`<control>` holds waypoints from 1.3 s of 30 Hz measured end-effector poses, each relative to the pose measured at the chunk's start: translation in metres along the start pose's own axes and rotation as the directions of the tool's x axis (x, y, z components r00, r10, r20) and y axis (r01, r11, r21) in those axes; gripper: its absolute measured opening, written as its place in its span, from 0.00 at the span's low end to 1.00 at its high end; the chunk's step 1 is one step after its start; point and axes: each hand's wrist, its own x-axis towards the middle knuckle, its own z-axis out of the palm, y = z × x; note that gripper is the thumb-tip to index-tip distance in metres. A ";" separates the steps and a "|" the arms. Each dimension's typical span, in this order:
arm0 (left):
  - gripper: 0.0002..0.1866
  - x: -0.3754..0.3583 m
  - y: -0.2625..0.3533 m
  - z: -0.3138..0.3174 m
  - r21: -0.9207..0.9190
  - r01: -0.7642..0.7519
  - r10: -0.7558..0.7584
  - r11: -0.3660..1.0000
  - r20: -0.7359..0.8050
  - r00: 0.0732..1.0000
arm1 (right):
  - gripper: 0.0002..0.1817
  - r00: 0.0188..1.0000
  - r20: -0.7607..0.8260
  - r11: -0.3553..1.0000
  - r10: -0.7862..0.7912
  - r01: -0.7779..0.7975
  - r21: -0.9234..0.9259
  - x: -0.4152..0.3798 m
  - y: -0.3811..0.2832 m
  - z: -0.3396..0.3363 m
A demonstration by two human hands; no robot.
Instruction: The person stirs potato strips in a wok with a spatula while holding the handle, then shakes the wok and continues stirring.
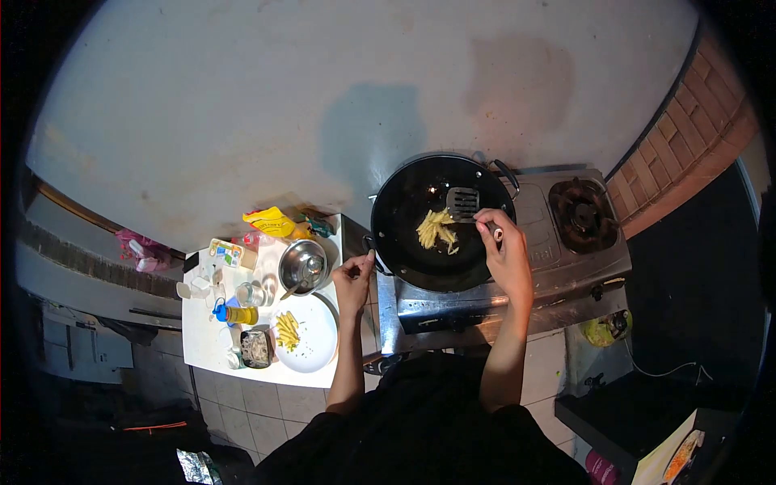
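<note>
My right hand (pixel 509 255) is closed around the handle of a black slotted spatula (pixel 464 202), whose head is inside a large black wok (pixel 412 271). Pale yellow cut strips, resembling fries, form a small pile (pixel 436 229) in the wok, right beside the spatula's head. At the wok's left side, my left hand (pixel 353 283) pinches the black side handle (pixel 369 242) between thumb and fingers. The wok sits on the left part of a metal gas stove (pixel 529 234).
Left of the stove, a white table (pixel 206 343) bears a white plate (pixel 319 343) with more strips, a steel bowl (pixel 299 257), an oil bottle (pixel 241 314), a glass jar (pixel 257 347) and a yellow packet (pixel 271 221). A bare burner (pixel 584 215) is at right.
</note>
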 end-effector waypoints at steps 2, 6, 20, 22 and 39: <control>0.11 0.000 0.001 0.001 0.002 0.009 -0.009 1.000 -0.004 1.000 | 0.06 0.999 -0.042 0.998 -0.003 0.001 -0.065 0.001 -0.004 -0.002; 0.11 0.000 0.004 0.001 0.016 0.019 -0.019 1.000 0.000 1.000 | 0.08 0.989 -0.068 0.977 -0.130 0.116 -0.180 0.001 0.024 0.006; 0.10 0.000 0.005 -0.002 0.034 0.050 -0.051 0.998 0.017 0.999 | 0.05 0.981 -0.153 0.993 -0.117 0.113 -0.037 0.003 0.033 0.031; 0.10 -0.001 0.005 -0.002 0.033 0.052 -0.053 0.998 0.022 0.998 | 0.05 0.970 -0.179 0.985 -0.165 0.152 -0.085 0.002 0.033 0.033; 0.11 -0.001 0.006 0.000 0.015 -0.001 0.001 1.000 0.022 1.000 | 0.07 0.944 -0.147 0.948 0.294 -0.270 0.167 -0.006 0.015 0.001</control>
